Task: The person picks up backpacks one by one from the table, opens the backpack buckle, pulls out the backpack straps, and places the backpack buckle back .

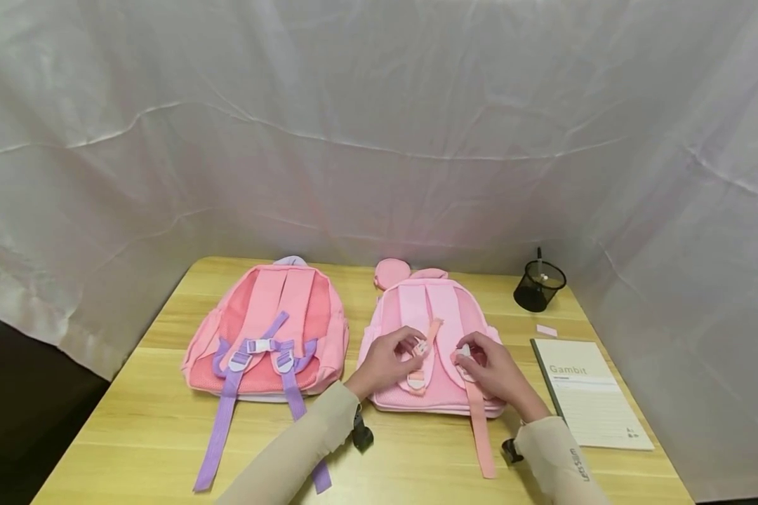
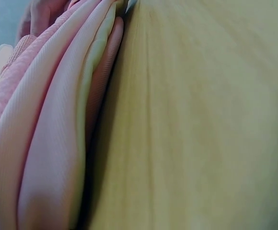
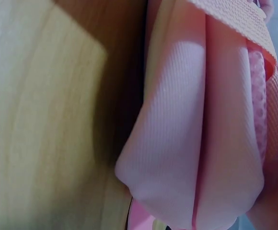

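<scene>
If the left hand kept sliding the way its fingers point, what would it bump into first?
Probably the right hand. The left hand points across the pink backpack toward it, with only the straps between them; depth is hard to judge.

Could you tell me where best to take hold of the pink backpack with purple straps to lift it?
Probably by the lilac top handle of the pink backpack with purple straps, coming from the far edge: the bag lies flat, back panel up, with that loop standing clear.

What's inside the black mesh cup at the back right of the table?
In the black mesh cup, a dark pen stands upright, and something small and white shows near the rim. Its mesh wall hides anything lower down.
</scene>
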Demonstrator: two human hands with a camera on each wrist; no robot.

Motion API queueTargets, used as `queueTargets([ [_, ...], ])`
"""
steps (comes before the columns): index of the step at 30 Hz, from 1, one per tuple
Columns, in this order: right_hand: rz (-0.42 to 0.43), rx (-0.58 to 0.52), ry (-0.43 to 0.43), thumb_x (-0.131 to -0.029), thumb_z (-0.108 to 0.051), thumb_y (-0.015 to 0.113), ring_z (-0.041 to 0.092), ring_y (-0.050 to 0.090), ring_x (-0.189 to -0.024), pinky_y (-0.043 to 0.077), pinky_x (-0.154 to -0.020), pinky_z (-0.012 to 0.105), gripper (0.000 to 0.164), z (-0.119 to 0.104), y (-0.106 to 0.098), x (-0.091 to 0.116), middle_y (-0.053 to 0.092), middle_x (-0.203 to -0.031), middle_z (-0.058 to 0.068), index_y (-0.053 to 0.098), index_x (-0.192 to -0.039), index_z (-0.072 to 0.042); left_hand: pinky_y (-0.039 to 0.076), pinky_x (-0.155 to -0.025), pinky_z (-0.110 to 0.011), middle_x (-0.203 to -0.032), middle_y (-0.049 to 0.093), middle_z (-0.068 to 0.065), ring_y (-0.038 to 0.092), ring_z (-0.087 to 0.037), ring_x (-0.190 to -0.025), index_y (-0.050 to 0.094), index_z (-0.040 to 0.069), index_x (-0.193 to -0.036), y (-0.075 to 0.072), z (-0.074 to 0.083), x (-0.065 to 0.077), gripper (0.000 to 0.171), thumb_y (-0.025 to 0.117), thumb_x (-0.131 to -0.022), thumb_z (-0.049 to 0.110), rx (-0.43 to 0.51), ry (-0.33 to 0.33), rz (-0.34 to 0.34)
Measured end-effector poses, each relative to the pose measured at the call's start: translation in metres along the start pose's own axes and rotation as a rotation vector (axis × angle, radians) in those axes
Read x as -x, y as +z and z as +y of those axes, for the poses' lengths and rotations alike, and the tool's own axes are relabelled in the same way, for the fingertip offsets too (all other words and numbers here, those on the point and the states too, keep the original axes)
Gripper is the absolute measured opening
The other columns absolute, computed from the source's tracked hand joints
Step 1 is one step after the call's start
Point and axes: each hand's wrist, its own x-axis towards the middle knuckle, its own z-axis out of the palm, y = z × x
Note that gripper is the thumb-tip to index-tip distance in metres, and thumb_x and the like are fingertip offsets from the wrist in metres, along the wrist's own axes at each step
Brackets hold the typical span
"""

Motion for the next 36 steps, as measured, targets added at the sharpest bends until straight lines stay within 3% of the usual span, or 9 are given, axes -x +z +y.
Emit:
queueTargets([
  [5, 0.005, 0.040, -0.003, -0.093, -0.025, 0.078, 0.018, 0.049, -0.077, 0.041, -0.067, 0.027, 0.018, 0.000, -0.001, -0.001, 0.054, -0.083, -0.001, 0.067, -0.107, -0.021, 0.053, -0.081, -0.024, -0.098, 0.071, 0.003, 0.066, -0.009, -0.090, 0.069, 0.020, -0.117, 0.001, -0.001, 0.000, 0.032, 0.080, -0.088, 0.015, 0.046, -0.013, 0.005],
  [13, 0.041, 0.098, -0.082, -0.092, -0.017, 0.078, 0.016, 0.055, -0.093, 0.048, -0.084, 0.032, 0.022, -0.004, 0.001, -0.001, 0.067, -0.108, -0.003, 0.072, -0.113, -0.018, 0.053, -0.080, -0.027, -0.097, 0.071, -0.002, 0.067, -0.016, -0.089, 0.069, 0.012, -0.118, -0.001, -0.001, 0.001, 0.034, 0.080, -0.086, 0.009, 0.088, 0.025, 0.023],
  [23, 0.158, 0.065, -0.276, -0.093, -0.011, 0.077, 0.024, 0.059, -0.115, 0.047, -0.101, 0.051, 0.022, -0.032, 0.008, -0.013, 0.069, -0.115, 0.002, 0.073, -0.115, -0.012, 0.054, -0.083, -0.026, -0.105, 0.072, -0.002, 0.069, -0.012, -0.094, 0.067, 0.010, -0.120, -0.001, -0.005, 0.003, 0.035, 0.077, -0.087, 0.009, 0.085, 0.022, 0.033],
  [27, 0.095, 0.035, -0.237, -0.095, -0.016, 0.076, 0.024, 0.061, -0.119, 0.049, -0.105, 0.052, 0.021, -0.036, 0.014, -0.020, 0.070, -0.118, 0.001, 0.073, -0.116, -0.013, 0.055, -0.085, -0.027, -0.107, 0.073, -0.002, 0.070, -0.013, -0.097, 0.067, 0.011, -0.121, -0.001, -0.006, 0.002, 0.034, 0.076, -0.089, 0.009, 0.094, 0.017, 0.026],
  [31, -0.008, -0.006, -0.133, -0.095, -0.023, 0.077, 0.026, 0.066, -0.116, 0.052, -0.103, 0.053, 0.024, -0.035, 0.021, -0.023, 0.072, -0.118, 0.001, 0.074, -0.118, -0.016, 0.056, -0.088, -0.028, -0.109, 0.074, -0.003, 0.071, -0.014, -0.100, 0.066, 0.011, -0.121, 0.000, -0.006, 0.002, 0.032, 0.076, -0.091, 0.008, 0.100, 0.018, 0.019],
  [36, -0.055, 0.033, -0.077, -0.093, -0.029, 0.078, 0.023, 0.067, -0.113, 0.051, -0.103, 0.051, 0.027, -0.031, 0.027, -0.025, 0.075, -0.116, -0.001, 0.076, -0.118, -0.018, 0.057, -0.093, -0.027, -0.111, 0.073, -0.004, 0.071, -0.014, -0.103, 0.065, 0.011, -0.121, 0.001, -0.005, 0.002, 0.032, 0.074, -0.091, 0.005, 0.119, 0.017, 0.008],
])
